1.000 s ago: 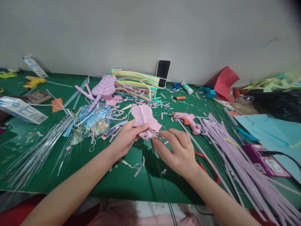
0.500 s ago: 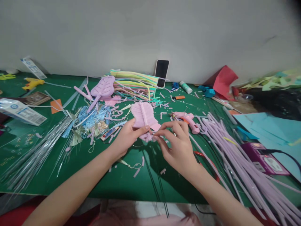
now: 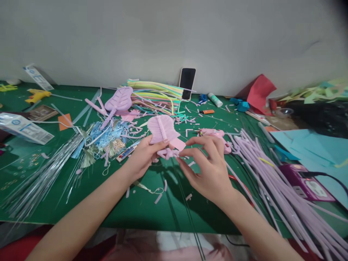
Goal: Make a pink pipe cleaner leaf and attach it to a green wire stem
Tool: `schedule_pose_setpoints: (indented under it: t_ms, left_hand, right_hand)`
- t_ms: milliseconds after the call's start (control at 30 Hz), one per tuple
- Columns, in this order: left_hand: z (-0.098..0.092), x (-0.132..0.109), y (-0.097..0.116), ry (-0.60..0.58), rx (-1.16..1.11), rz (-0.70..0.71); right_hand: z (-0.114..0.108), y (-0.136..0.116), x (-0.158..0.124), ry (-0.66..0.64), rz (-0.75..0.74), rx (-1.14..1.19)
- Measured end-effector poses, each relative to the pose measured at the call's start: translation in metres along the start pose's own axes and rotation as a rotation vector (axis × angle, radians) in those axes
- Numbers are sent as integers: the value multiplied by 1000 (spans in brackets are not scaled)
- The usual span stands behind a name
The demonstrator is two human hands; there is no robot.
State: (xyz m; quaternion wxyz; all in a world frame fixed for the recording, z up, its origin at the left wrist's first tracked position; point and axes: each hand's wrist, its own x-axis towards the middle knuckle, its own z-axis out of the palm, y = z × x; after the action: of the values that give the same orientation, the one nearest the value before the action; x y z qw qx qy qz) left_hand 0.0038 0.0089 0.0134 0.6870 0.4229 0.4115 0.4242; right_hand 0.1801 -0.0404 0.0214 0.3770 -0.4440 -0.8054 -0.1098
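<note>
Head view: ribbed, lilac, leaf-shaped piece (image 3: 157,130) clamped in the left hand (image 3: 143,155), over the middle of the smooth green tabletop (image 3: 141,214).
Nearest, thin dark wires (image 3: 189,214) extend from below a small, knotted lilac part (image 3: 168,153) past the near table edge. The right hand (image 3: 209,170) is positioned at the right end of this part, thumb and fingers slightly apart; contact between the fingertips and the part cannot be determined. A pink rectangular card (image 3: 178,144) lies between leaf-shaped piece and right hand. Beyond the right hand: pink plastic glue gun (image 3: 227,146), partly covered. Farthest, a dark-screened phone (image 3: 187,83) leans against the plain grey wall (image 3: 152,40).
</note>
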Motion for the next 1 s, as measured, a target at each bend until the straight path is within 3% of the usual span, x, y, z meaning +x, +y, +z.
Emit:
schedule_pose_setpoints:
  t_ms: [67,133,200,300,433,533,833,900,1000]
  left_hand:
    - [0,1,0,19,-30,-20]
    - [-1,2,-1,42,-73,-15]
    - [-1,3,-3,46,-133,0]
    - [0,4,-5,26,-196,-8]
    - [3,3,-7,31,-218,-34]
    - [4,2,-8,44,-200,-53]
    - [9,1,-8,91,-131,19]
    - [10,-1,-7,133,-73,81]
    - [11,-3,-6,162,22,157]
  right_hand:
    - [0,-3,-8,25,-10,-17]
    - [3,-7,-16,44,112,40]
    - [7,-11,-21,13,386,259]
    - [15,-15,-20,-97,825,784]
    - [25,-15,-12,-62,1173,1240]
    - [28,-13,-10,-16,1240,1328]
    - [32,-11,-14,-32,1082,1183]
    - [31,-12,-13,-55,1139,1210]
    - [27,-15,-9,-151,1355,1386]
